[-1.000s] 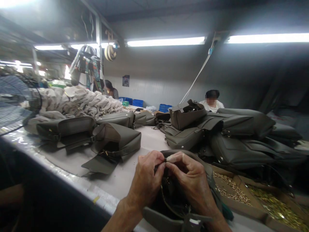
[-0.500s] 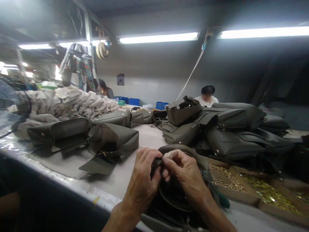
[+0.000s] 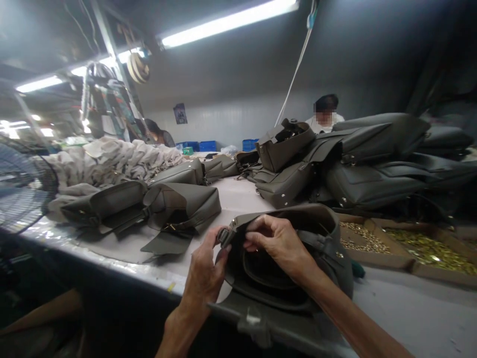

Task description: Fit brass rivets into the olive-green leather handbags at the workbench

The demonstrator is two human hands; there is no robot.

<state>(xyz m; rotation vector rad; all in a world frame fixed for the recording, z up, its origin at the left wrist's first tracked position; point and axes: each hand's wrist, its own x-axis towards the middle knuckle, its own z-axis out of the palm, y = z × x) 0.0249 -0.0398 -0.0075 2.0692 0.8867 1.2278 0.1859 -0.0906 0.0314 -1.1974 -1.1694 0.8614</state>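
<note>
Whereas our hands worked closer together before, our left hand now pinches the edge of the bag, our right hand pressed together at its mouth.

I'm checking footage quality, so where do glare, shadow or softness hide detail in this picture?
In the head view, the largest ceiling tube is blown out white, glare streaks the table's front edge at left, the inside of the nearest bag sinks into shadow, and background lights at far left look soft.
</note>
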